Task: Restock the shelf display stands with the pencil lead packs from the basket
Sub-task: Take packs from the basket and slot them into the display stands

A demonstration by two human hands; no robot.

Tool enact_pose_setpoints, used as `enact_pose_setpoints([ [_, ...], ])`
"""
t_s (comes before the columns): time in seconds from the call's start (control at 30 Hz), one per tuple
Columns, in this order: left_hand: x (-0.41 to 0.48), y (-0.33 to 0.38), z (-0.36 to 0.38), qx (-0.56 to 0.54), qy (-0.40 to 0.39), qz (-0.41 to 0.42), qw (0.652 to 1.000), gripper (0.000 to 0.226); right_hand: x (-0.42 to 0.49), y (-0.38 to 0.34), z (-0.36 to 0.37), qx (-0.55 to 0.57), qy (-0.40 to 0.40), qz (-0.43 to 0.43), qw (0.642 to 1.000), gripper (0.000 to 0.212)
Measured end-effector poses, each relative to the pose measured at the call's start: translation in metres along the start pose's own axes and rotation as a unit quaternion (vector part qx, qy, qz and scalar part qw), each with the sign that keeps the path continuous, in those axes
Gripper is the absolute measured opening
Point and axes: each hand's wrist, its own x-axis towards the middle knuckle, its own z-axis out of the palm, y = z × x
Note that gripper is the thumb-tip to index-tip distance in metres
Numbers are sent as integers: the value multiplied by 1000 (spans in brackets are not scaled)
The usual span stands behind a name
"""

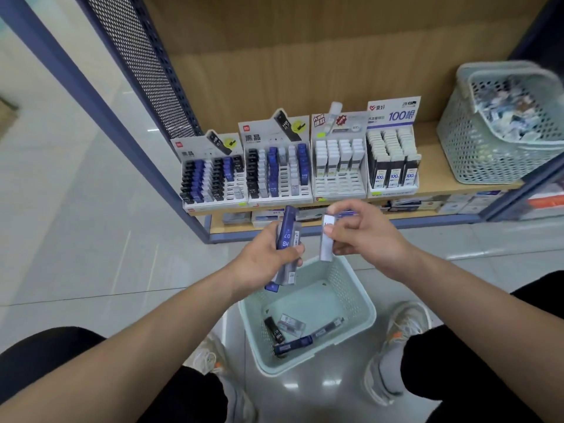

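My left hand (268, 257) grips a bundle of pencil lead packs (287, 236), a blue one marked HB on top. My right hand (363, 233) pinches a single clear pale pack (326, 242) just right of the bundle. Both hands hover above a pale green basket (363, 303) on the floor, with several lead packs (293, 331) lying in its bottom. Four display stands sit on the wooden shelf: two with black, blue and white packs (213, 178) (279, 169), one with white packs (338, 160), one with dark "100" packs (392, 160).
A larger green basket (476, 148) full of mixed items stands on the shelf at the right. A blue shelf post (122, 126) and mesh side panel bound the left. Boxes line the lower shelf (427, 206). My knees and shoes flank the floor basket.
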Motion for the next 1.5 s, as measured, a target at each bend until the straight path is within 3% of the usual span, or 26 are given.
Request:
enact_pose_setpoints([
  [0.2, -2, 7, -37, 31, 9, -9, 999, 21, 27, -18, -21, -127, -7, -20, 992, 14],
  [0.33, 10, -1, -57, 11, 70, -24, 997, 30, 58, -10, -16, -116, 15, -18, 993, 13],
  [0.63, 28, -17, -105, 9, 145, -34, 989, 14, 145, 2, 40, -156, 31, -67, 985, 15],
  [0.9, 21, -28, -147, -15, 208, -49, 977, 20, 232, -13, 109, -280, 54, -204, 937, 16],
  [1.27, 15, -30, -171, -25, 235, -30, 971, 16, 277, 26, 141, -461, 61, -226, 856, 4],
  [1.5, 18, -29, -174, -15, 233, -35, 972, 14, 281, 29, 133, -470, 30, -229, 852, 5],
])
